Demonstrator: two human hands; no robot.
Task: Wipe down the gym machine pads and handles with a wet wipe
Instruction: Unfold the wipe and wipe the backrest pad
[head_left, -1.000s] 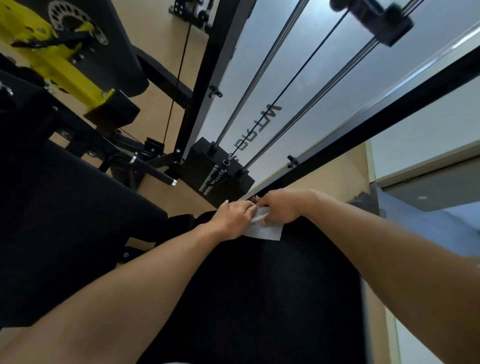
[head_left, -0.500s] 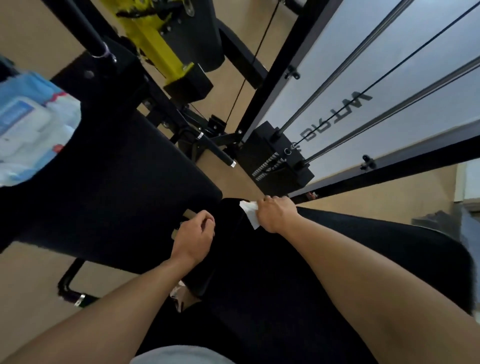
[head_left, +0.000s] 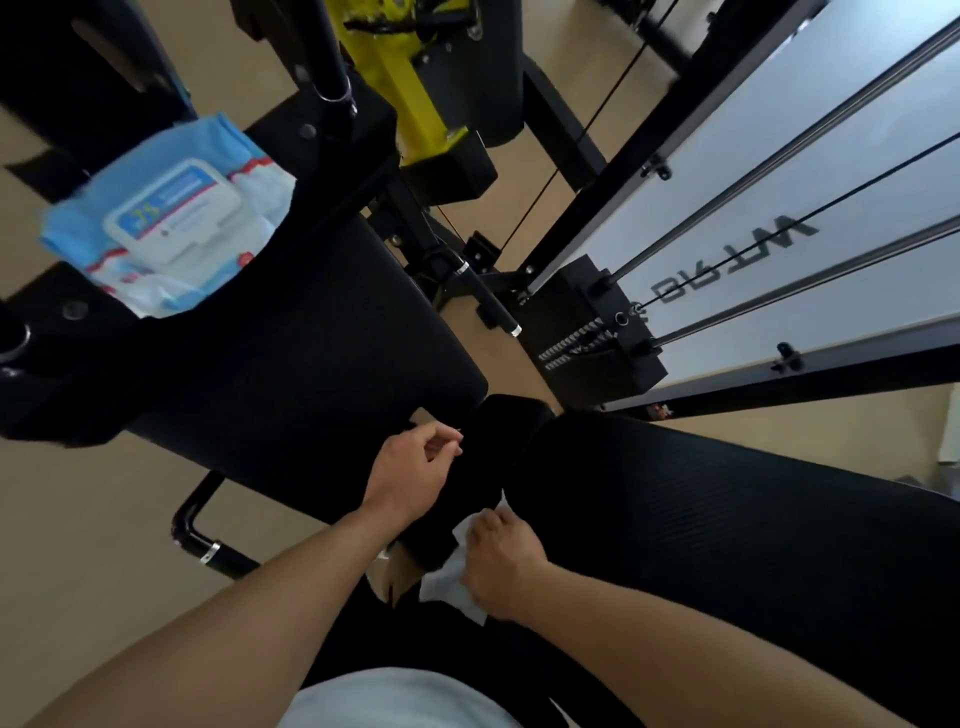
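Observation:
A white wet wipe (head_left: 451, 581) lies crumpled under my right hand (head_left: 503, 561), which presses it against the near left edge of the ribbed black pad (head_left: 727, 530). My left hand (head_left: 413, 470) hovers over the dark gap between that pad and the black seat pad (head_left: 291, 374) on the left, its fingers loosely curled and holding nothing. A narrow black roll pad (head_left: 498, 441) runs between my two hands.
A blue and white pack of wet wipes (head_left: 166, 218) sits on the far end of the seat pad. Behind stand a yellow machine arm (head_left: 405, 88), a black weight stack (head_left: 587, 332) with steel guide rods, and a black handle bar (head_left: 498, 306). Beige floor shows at left.
My right hand has dragged the wipe toward me along the pad's left edge. My left hand let go of the wipe a second ago and moved left. The view tilted down and left.

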